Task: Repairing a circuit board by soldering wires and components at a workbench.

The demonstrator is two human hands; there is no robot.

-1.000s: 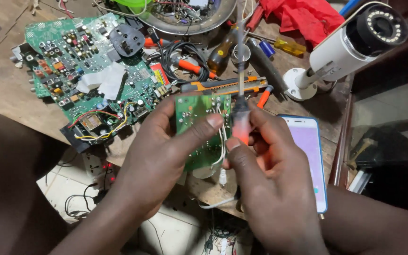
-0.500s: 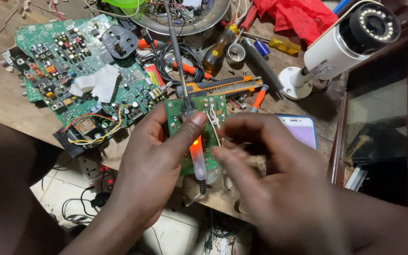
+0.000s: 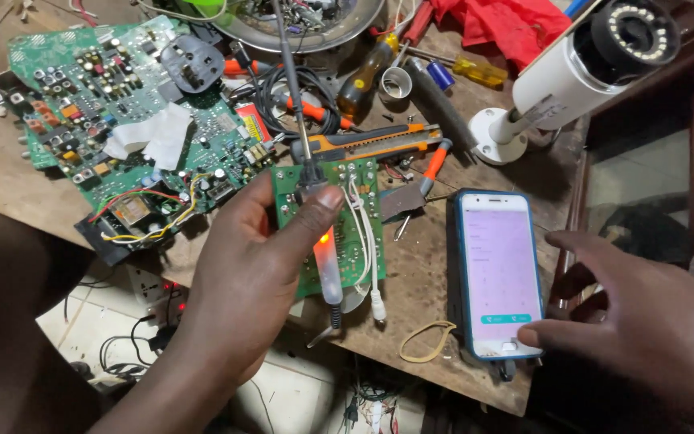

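**Desk:** What is being shown from the head camera?

**Photographer:** A small green circuit board point(image 3: 332, 225) is being held upright over the front edge of a cluttered wooden workbench point(image 3: 419, 273) by the left hand point(image 3: 242, 281). The board is being gripped from the left, with the thumb pressed across its face near the top and the remaining fingers curled out of sight behind it. A soldering iron point(image 3: 315, 201) is being pinned against the board under that same thumb, its thin shaft pointing up and away and a red light glowing on its handle.

**Desk:** And the other hand?

**Photographer:** The right hand point(image 3: 644, 321) is being stretched in from the lower right, fingers spread and loosely extended, nothing being pinched. One fingertip is being laid at the lower right corner of a smartphone point(image 3: 496, 269), which is lying flat on the bench with its screen lit, just right of the board.

**Desk:** Counts?

**Photographer:** Two circuit boards are being counted: the held one and a large green board point(image 3: 114, 120) lying at the upper left. One phone, one white security camera point(image 3: 580, 72), one orange utility knife point(image 3: 371, 145), one rubber band point(image 3: 427, 337) and one red cloth point(image 3: 508, 24) are being seen.
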